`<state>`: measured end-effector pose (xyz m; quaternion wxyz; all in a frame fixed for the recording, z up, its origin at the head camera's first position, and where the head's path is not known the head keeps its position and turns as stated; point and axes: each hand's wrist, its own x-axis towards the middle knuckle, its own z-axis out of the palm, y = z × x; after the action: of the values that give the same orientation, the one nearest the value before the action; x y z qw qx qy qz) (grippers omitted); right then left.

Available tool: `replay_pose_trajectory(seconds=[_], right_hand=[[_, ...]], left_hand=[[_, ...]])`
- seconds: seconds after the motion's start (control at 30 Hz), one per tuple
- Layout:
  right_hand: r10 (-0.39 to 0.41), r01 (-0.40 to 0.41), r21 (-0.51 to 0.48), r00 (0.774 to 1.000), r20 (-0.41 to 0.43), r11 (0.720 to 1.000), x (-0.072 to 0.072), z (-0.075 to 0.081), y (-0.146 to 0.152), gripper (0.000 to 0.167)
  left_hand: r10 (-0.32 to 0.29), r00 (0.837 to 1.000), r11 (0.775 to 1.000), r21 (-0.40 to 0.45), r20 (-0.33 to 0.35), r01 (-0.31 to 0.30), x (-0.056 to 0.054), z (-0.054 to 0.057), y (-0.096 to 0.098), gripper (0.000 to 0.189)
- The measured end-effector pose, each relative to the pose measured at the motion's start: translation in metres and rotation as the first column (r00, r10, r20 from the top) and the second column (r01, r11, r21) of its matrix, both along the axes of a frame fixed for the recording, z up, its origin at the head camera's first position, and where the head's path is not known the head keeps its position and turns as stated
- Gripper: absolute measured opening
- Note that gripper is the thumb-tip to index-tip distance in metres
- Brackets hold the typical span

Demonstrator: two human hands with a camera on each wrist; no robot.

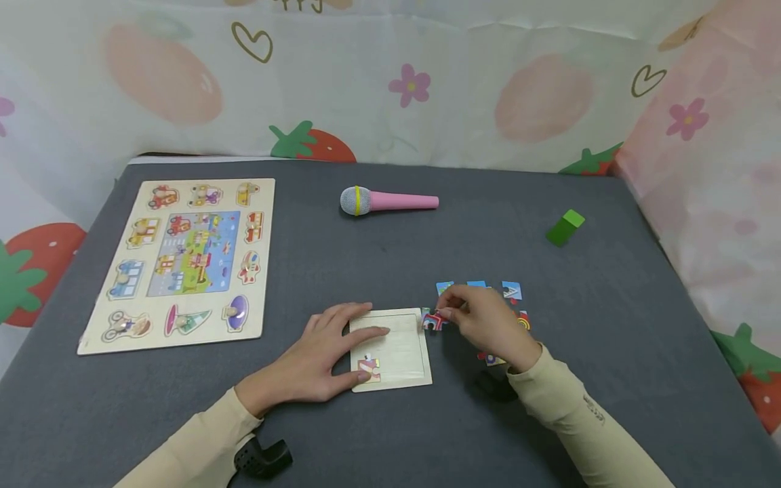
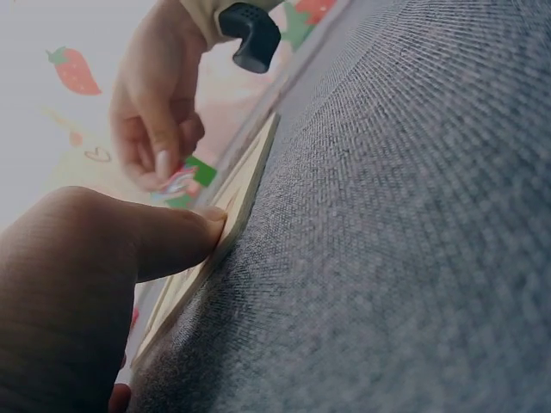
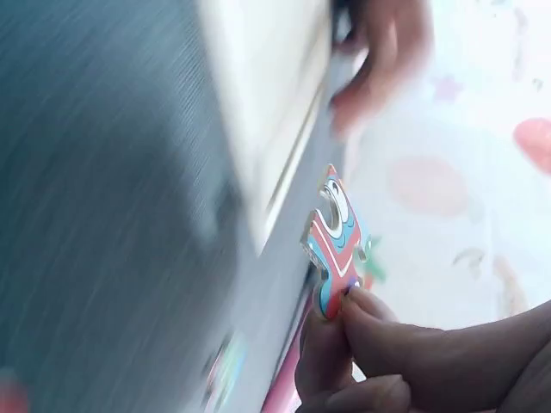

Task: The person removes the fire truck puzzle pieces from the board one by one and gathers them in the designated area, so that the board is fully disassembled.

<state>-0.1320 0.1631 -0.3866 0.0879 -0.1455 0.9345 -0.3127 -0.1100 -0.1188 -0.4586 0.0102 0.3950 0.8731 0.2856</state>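
My right hand [image 1: 488, 324] pinches a jigsaw piece [image 1: 433, 321] between thumb and fingertips, just off the right edge of a small wooden puzzle tray [image 1: 399, 346]. Red, blue and white print shows on that piece in the right wrist view, where the thumb [image 3: 370, 310] covers its lower end. Spread over the tray's left side, my left hand [image 1: 320, 352] rests with its thumb [image 2: 185, 237] pressing near the front edge. One pink-and-white piece [image 1: 368, 367] lies in the tray's lower left corner. Several loose jigsaw pieces [image 1: 511, 290] lie around and partly behind the right hand.
A large wooden peg puzzle board [image 1: 261, 315] with vehicle and toy shapes lies at the left. Toward the back is a pink toy microphone [image 1: 396, 201]. A green block [image 1: 565, 228] stands at the back right. Printed cloth [image 1: 464, 115] hangs behind the table.
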Motion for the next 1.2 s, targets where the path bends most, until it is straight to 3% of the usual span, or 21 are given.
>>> replay_pose_trajectory(seconds=[0.13,0.27,1.0,1.2], right_hand=[[-0.039,0.038,0.05,0.999,0.019,0.998,-0.003,-0.001,0.023,0.004],[-0.048,0.044,0.061,0.997,0.057,0.997,-0.005,-0.003,0.034,0.004],[0.002,-0.001,0.097,1.0,-0.017,0.995,-0.007,-0.017,0.028,0.011],[0.027,-0.02,0.158,0.999,-0.043,0.987,-0.005,-0.017,0.026,0.015]], left_hand=[[-0.038,0.999,0.999,0.016,-0.029,0.039,-0.001,-0.001,-0.001,0.035],[-0.052,0.998,0.997,0.055,-0.032,0.053,-0.002,-0.003,-0.003,0.024],[-0.053,0.998,0.997,0.058,-0.031,0.055,-0.003,-0.005,-0.002,0.021],[-0.05,0.998,0.997,0.055,-0.036,0.052,-0.002,-0.004,-0.002,0.021]])
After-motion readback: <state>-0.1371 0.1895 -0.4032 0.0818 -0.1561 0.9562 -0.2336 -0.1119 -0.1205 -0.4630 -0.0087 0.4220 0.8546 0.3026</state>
